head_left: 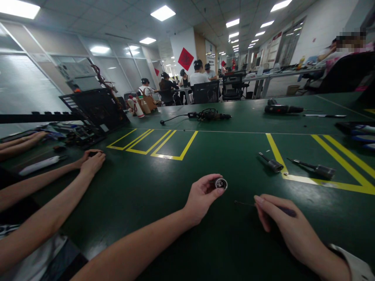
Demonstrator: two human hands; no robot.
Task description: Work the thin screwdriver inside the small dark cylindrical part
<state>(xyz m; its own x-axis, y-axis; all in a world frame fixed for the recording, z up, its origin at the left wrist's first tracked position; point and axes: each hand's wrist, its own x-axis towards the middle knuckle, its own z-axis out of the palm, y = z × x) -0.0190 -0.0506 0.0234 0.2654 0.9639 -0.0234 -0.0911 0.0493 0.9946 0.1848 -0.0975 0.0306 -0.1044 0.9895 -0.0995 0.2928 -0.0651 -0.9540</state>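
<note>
My left hand (200,201) is closed around a small round metal part (220,184), gripped between thumb and fingers, its ringed open end turned toward me. To the right, my right hand (283,218) holds a thin screwdriver (245,203) much like a pen. Its slim shaft points left toward the metal part without touching it, and the dark handle runs back under my fingers. Beyond the right hand, two dark cylindrical parts with thin rods, one on the left (272,163) and one on the right (320,170), lie near yellow tape.
A drill-like power tool (284,108), a pen (325,115) and a corded tool (210,114) lie farther back on the green table (222,152). Blue-handled tools (363,134) sit at the right edge. A co-worker's hands (92,162) work at left, near a black equipment frame (90,111).
</note>
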